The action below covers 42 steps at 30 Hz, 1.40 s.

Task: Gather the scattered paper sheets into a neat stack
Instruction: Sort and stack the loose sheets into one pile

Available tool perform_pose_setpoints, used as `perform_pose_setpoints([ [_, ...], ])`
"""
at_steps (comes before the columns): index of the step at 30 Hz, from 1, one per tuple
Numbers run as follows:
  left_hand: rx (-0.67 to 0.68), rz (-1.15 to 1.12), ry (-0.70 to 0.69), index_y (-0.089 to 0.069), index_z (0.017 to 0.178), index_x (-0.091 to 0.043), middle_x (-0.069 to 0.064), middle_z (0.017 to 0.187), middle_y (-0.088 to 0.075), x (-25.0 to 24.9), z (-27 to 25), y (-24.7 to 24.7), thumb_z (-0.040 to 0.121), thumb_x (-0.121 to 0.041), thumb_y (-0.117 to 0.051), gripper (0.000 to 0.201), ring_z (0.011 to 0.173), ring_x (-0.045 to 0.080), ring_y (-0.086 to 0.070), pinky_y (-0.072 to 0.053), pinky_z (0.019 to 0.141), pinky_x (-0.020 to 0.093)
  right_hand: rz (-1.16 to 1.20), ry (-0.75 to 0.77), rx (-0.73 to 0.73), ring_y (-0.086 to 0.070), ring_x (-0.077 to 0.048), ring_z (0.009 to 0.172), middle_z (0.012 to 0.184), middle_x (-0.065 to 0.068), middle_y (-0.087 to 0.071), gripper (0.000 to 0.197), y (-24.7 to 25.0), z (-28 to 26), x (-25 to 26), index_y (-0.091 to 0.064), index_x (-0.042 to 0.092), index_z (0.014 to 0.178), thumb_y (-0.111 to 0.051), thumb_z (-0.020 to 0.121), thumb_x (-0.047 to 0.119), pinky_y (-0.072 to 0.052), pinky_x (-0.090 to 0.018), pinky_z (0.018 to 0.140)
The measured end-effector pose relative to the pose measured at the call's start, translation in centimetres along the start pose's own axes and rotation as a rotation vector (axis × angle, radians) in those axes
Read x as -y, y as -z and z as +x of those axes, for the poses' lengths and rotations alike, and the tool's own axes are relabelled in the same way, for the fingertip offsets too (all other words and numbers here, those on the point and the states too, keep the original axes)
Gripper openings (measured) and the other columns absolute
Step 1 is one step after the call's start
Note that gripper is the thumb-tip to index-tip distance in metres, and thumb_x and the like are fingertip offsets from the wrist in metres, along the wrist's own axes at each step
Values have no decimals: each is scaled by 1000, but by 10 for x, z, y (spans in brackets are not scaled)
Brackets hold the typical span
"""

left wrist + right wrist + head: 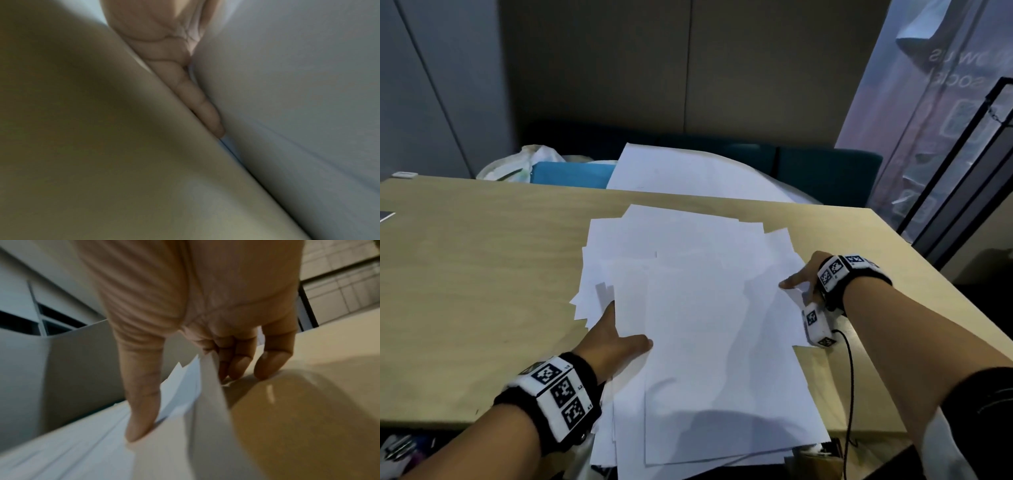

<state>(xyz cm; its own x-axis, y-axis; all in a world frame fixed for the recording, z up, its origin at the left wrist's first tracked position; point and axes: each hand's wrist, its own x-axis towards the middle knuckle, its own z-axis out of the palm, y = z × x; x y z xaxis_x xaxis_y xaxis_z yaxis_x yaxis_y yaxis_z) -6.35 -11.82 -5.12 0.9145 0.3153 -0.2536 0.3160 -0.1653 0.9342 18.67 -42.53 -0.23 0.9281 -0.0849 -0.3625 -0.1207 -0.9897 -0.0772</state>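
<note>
Head view: a loose pile of white paper sheets (705, 308) lies fanned across the light wooden table (465, 291), its near end overhanging the table's front edge. The left hand (616, 339) grips the pile's left edge, thumb on top and fingers slid beneath; the left wrist view shows a finger (197, 97) wedged between tabletop and paper. The right hand (804, 277) pinches the right edge, thumb pressed on top; the right wrist view shows the other fingers (236, 363) curled under the lifted sheets, tips on the wood.

Both wrists wear black bands carrying white blocks printed with black square marker codes (561, 394). A black cable (851, 377) trails from the right one.

Behind the table a large white sheet (688, 171) leans by a blue box (571, 173) and a white plastic bag (517, 164). A pale standing banner (928, 102) at right bears blurred, mirrored lettering that cannot be read.
</note>
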Motion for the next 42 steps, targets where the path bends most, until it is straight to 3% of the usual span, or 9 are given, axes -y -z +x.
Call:
perform_pose_setpoints([
  [4, -32, -22, 15, -14, 149, -33, -9, 129, -55, -2, 2, -1, 83, -6, -64, 87, 108, 18, -59, -47, 80, 26, 191, 69, 99, -61, -32, 92, 106, -7, -65, 96, 4, -6, 13, -58, 6, 112, -91, 34, 50, -51, -40, 84],
  [6, -22, 8, 2, 4, 152, -37, -13, 154, -25, 0, 4, -1, 81, -13, -73, 107, 135, 11, -36, -34, 97, 24, 317, 102, 109, -62, -32, 96, 108, -7, -68, 93, 2, -2, 16, -62, 8, 117, -93, 36, 41, -51, -45, 90],
  [9, -19, 57, -21, 15, 148, -42, -17, 159, -2, 7, 9, -1, 63, -21, -89, 136, 136, -2, -16, -24, 108, 25, 452, 88, 70, -61, -34, 105, 118, -10, -66, 105, 1, 0, 17, -55, 13, 128, -96, 33, 31, -50, -49, 93],
  [12, -19, 66, -13, 19, 147, -43, -15, 161, 1, 11, 11, 0, 62, -17, -89, 140, 145, 7, -14, -24, 110, 28, 544, -21, 15, -55, -39, 113, 128, -17, -57, 92, 7, -23, 16, -42, 9, 138, -89, 60, 14, -48, -52, 95],
  [19, -9, 51, 5, 18, 148, -41, -6, 162, -7, 13, 14, 2, 64, -15, -88, 138, 146, 14, -20, -29, 111, 29, 701, 16, -367, -44, -37, 127, 140, -18, -44, 102, 25, -54, 1, -15, 22, 150, -80, 72, 5, -40, -43, 101],
  [26, -32, 47, 38, 18, 148, -42, -6, 161, -13, 12, 13, 2, 63, -19, -89, 139, 140, 21, -33, -42, 68, 18, 737, 226, -640, -46, -36, 127, 139, -14, -47, 95, 69, -89, 4, -18, 23, 149, -75, 76, 5, -40, -49, 106],
  [33, -44, 39, 38, 19, 148, -40, -8, 162, -5, 11, 11, 1, 66, -17, -87, 137, 142, 20, -29, -37, 58, 17, 780, 241, -810, -52, -17, 98, 108, -7, -58, 61, 90, -104, 1, -35, 12, 140, -60, 86, -1, -42, -31, 90],
  [36, -40, 38, 34, 19, 149, -39, -6, 162, -7, 11, 11, 1, 65, -17, -87, 137, 142, 21, -29, -41, 69, 18, 726, 255, -828, -55, -19, 100, 96, 0, -55, 57, 91, -107, -1, -37, 15, 141, -56, 89, 0, -43, -35, 96],
  [42, -24, 31, 14, 18, 149, -37, -3, 162, -11, 11, 12, 3, 65, -16, -87, 137, 145, 18, -23, -31, 106, 30, 513, 246, -1009, -61, -36, 102, 108, -23, -66, 25, 109, -107, -15, -65, 5, 110, -55, 90, 14, -45, -34, 80],
])
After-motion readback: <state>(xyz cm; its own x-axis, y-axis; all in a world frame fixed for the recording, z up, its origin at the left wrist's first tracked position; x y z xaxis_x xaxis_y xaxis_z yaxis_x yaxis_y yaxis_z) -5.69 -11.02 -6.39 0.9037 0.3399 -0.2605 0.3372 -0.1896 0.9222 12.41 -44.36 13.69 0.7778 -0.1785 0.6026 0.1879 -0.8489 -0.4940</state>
